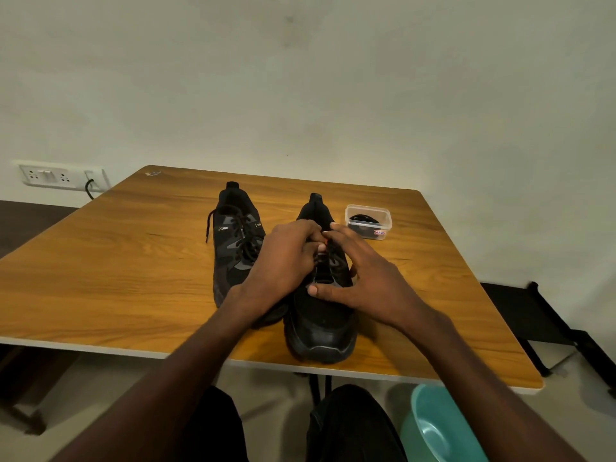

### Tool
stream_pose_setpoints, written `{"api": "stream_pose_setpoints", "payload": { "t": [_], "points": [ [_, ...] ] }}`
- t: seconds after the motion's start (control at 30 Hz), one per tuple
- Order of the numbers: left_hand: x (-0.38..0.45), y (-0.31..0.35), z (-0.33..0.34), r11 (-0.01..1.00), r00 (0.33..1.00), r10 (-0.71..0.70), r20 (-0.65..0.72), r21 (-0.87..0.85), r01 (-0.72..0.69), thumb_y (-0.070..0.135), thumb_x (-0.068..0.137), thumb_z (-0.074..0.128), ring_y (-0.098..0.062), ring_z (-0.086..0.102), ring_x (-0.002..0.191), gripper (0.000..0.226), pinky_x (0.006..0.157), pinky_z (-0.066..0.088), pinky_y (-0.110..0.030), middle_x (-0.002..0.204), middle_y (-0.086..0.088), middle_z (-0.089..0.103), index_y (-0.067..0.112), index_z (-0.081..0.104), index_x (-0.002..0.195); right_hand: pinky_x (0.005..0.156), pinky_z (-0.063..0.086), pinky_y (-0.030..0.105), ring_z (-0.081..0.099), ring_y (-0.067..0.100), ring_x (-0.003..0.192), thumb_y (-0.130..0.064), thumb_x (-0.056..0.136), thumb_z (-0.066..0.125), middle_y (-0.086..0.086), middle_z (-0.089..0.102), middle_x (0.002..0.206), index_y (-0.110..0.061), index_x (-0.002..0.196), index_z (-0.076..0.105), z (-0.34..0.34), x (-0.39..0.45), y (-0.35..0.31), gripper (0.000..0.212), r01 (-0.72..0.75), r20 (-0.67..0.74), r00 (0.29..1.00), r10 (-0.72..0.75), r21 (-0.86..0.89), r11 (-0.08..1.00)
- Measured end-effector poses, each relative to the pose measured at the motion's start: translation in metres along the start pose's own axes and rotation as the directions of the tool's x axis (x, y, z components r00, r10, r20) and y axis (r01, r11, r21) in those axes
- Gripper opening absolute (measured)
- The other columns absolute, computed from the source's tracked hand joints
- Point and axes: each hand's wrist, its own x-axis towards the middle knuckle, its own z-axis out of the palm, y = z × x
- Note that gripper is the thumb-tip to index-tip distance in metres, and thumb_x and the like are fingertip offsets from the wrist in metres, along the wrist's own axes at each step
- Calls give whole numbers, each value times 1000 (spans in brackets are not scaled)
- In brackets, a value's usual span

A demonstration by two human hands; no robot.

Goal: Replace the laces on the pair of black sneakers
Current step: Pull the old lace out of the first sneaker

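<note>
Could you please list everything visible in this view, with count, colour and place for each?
Table: one, wood-grain brown, centre.
Sneakers: two, black; left sneaker laced, lace end trailing; right sneaker nearer, toe at table's front edge.
Container: one, clear plastic, right of sneakers, dark laces inside.
Socket panel: one, white, left wall, black cable plugged in.
Basin: one, teal, on floor, lower right.
Left hand: fingers curled at right sneaker's laces.
Right hand: fingers at same laces, thumb across the sneaker's upper.
</note>
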Motion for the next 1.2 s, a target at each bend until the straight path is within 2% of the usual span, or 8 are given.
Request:
{"api": "stream_pose_setpoints", "payload": {
  "t": [0.1, 0.23, 0.47, 0.63, 0.8, 0.9, 1.1, 1.2],
  "points": [
    [-1, 1, -1, 996, 998, -64, 13, -64, 65, 8, 99, 64, -16, 66, 120, 23, 99, 54, -37, 125, -3, 73, 25, 60, 86, 109, 50, 47, 32, 5, 148, -85, 70, 69, -33, 7, 167, -54, 156, 21, 3, -3, 0, 103, -23, -30, 999, 23, 8, 1000],
    [4, 3, -20, 949, 978, -210, 1, -240, 204, 11, 104, 58, -14, 70, 95, 23, 79, 59, -30, 116, -1, 72, 25, 53, 86, 111, 47, 49, 30, 5, 150, -85, 70, 69, -34, 7, 167, -55, 156, 22, 4, -5, 1, 103, -43, -52, 998, 44, 17, 999],
    [12, 22, -74, 928, 953, -286, 100, 278, 249, 41, 87, 60, -15, 51, 69, 34, 94, 41, -50, 64, 6, 51, 21, 50, 61, 104, 49, 38, 37, 11, 146, -70, 94, 51, -20, 24, 167, -40, 154, 42, 2, 4, -4, 68, 8, -133, 991, -22, -102, 995],
    [9, 23, -73, 840, 955, -211, 209, 538, 68, 41, 97, 64, -22, 42, 139, 28, 119, 15, -58, 142, 5, 50, 33, 60, 124, 102, 50, 48, 47, 21, 135, -36, 101, 61, -10, 43, 158, -32, 131, 69, 2, 25, -14, 31, 5, -256, 962, -98, -340, 940],
    [7, 12, -47, 952, 915, -115, 387, 307, -11, 32, 98, 68, -18, 41, 147, 68, 127, 17, -56, 162, 7, 39, 32, 34, 158, 87, 57, 38, 64, 17, 111, -28, 101, 60, -7, 63, 135, -24, 123, 75, 4, 34, -23, 27, 16, -209, 974, -84, -307, 952],
    [6, -2, -41, 978, 910, -123, 396, 202, 44, 28, 96, 73, -19, 54, 133, 67, 109, 44, -38, 149, 3, 54, 29, 39, 154, 80, 59, 39, 67, 17, 99, -28, 101, 58, -7, 70, 119, -22, 112, 77, 2, 31, -24, 23, -12, -267, 959, -91, -359, 933],
    [6, -11, -39, 989, 912, -125, 390, 118, 86, 45, 96, 70, -12, 64, 94, 65, 69, 43, -18, 100, 9, 61, 25, 36, 147, 75, 58, 36, 67, 14, 91, -30, 98, 64, -4, 74, 110, -20, 104, 77, -2, 32, -23, 17, 14, -241, 964, -107, -359, 933],
    [4, -10, -33, 987, 939, -112, 327, 147, 66, 53, 94, 71, -11, 60, 87, 68, 69, 43, -21, 104, 5, 63, 22, 37, 143, 83, 55, 31, 69, 13, 100, -26, 95, 70, -4, 77, 110, -23, 102, 81, -4, 34, -20, 13, -49, -328, 944, -22, -207, 977]
  ]
}}
